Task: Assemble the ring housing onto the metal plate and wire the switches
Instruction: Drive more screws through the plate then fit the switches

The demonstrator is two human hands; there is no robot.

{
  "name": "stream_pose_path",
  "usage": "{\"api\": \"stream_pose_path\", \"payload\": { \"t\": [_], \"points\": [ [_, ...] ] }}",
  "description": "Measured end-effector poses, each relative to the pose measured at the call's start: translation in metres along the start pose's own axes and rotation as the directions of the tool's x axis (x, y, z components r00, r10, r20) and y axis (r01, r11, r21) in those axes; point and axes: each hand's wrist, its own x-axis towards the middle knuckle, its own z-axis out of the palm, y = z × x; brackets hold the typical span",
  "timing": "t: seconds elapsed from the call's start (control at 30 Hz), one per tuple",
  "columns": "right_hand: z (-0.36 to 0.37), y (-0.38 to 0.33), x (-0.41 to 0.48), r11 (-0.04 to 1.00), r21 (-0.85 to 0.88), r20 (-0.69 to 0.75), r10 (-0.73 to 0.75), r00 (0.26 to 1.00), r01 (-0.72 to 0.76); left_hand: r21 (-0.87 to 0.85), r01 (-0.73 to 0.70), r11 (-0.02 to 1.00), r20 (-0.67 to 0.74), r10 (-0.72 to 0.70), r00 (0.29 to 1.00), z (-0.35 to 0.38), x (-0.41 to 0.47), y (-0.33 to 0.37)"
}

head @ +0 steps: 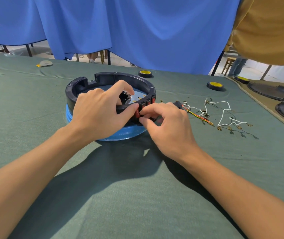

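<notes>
Left hand grips the black ring at its near rim to steady it. Right hand pinches a red switch, probably seating it.

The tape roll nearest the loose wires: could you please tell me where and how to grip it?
Probably from above: the tape roll lies flat, yellow core up, with nothing touching it, so fingers can pinch opposite sides of its black outer wall.

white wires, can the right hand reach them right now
Probably yes: the white wires lie uncovered on the cloth just right of the right hand, though it must first release the switches it pinches.
</notes>
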Motion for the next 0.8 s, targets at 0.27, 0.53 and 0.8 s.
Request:
{"api": "stream_pose_path", "payload": {
  "t": [0.27,0.53,0.8],
  "points": [
    [0.002,-0.002,0.004,0.939,0.166,-0.012,0.308,0.951,-0.302,0.037,-0.138,0.990,0.045,0.136,0.990,-0.002,-0.003,-0.006],
    [0.012,-0.011,0.007,0.790,0.177,-0.042,0.602,0.798,-0.587,0.061,-0.138,0.989,0.078,0.133,0.988,0.001,-0.003,-0.008],
    [0.016,-0.012,0.009,0.809,0.118,-0.061,0.584,0.809,-0.576,0.049,-0.134,0.990,0.005,0.133,0.991,0.004,-0.003,-0.006]
  ]
}}
